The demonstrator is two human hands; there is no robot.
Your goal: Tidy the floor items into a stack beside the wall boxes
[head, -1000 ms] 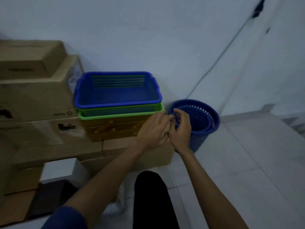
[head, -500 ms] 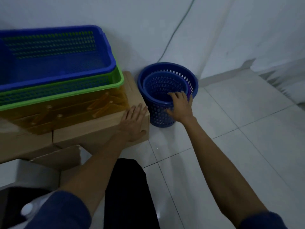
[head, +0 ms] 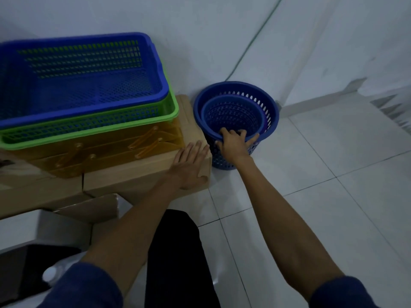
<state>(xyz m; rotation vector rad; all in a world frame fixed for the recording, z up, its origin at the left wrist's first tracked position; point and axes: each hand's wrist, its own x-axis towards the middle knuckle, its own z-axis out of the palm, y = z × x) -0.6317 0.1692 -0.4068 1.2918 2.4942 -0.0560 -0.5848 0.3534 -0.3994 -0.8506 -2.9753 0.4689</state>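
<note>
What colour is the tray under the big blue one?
The lower tray is bright green, seen best in the head view.

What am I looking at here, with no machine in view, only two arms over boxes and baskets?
There is no machine: a person works bare-handed, and the single picture comes from a camera worn on their head, looking down and forward. The left hand lies flat and open on a cardboard box. The right hand curls over the near rim of two round blue baskets, one nested inside the other, standing on the tiled floor. On the box sits an amber case carrying a green tray and a blue tray.
</note>
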